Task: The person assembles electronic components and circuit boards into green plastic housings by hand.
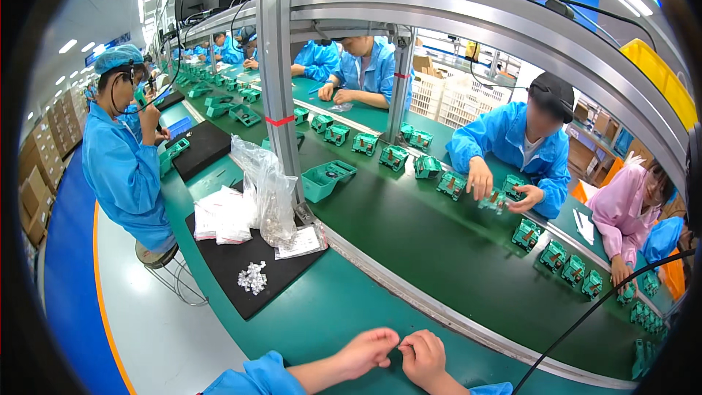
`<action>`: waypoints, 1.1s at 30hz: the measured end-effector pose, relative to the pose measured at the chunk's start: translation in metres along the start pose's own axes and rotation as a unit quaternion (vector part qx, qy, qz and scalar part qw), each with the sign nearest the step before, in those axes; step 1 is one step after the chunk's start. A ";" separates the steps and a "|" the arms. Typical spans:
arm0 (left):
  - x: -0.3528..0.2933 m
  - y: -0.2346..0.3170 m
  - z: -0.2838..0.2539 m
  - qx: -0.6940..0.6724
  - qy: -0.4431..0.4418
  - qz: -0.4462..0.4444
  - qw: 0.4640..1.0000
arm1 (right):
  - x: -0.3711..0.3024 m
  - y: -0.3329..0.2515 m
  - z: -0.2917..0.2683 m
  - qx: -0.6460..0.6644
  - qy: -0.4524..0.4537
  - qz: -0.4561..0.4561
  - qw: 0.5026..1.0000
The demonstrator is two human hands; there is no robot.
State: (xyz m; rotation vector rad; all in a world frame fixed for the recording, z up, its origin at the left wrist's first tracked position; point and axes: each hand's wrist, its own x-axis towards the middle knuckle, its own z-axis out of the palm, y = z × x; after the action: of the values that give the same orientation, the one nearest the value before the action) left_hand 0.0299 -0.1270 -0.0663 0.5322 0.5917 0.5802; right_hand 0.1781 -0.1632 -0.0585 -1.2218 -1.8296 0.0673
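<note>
My left hand [368, 352] and my right hand [424, 358] meet over the green workbench [322, 322] at the bottom of the view. Fingertips and thumbs are pinched together on both. A tiny dark bit shows between them, too small to name. Left of my hands, a black mat [248, 304] carries a heap of small white-and-clear parts [252, 278]. Behind the heap lie flat white packets [221, 216], a clear plastic bag [265, 183] with small pieces in its bottom and a labelled clear packet [301, 242].
Beyond the bench's metal rail [387, 295], a dark green belt [409, 234] bears a row of teal housings [393, 157] and a teal casing [327, 179]. A metal post [274, 80] rises by the bag. A co-worker [512, 150] handles parts across the belt. A black cable [585, 314] hangs at right.
</note>
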 end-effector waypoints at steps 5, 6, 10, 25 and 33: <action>0.065 0.123 -0.012 0.570 0.289 0.328 0.696 | -0.001 0.013 0.014 0.062 -0.006 0.054 0.997; 0.083 0.154 -0.022 0.649 0.357 0.308 0.597 | 0.000 0.011 0.015 0.072 -0.016 0.058 0.996; 0.133 0.237 -0.097 0.723 0.492 0.202 0.440 | 0.001 -0.003 0.015 0.075 -0.037 0.067 0.994; 0.073 0.123 0.008 0.854 -0.012 0.352 0.383 | -0.007 -0.026 -0.049 -0.082 0.075 -0.105 0.988; 0.025 0.048 0.012 0.778 -0.184 0.414 0.436 | 0.006 -0.020 -0.093 -0.154 -0.150 0.108 0.971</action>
State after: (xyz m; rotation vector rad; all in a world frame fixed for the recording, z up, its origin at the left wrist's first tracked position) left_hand 0.0379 -0.0805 -0.0373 2.8177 0.2118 0.6382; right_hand 0.2280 -0.2068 0.0098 -1.7045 -2.0097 0.0950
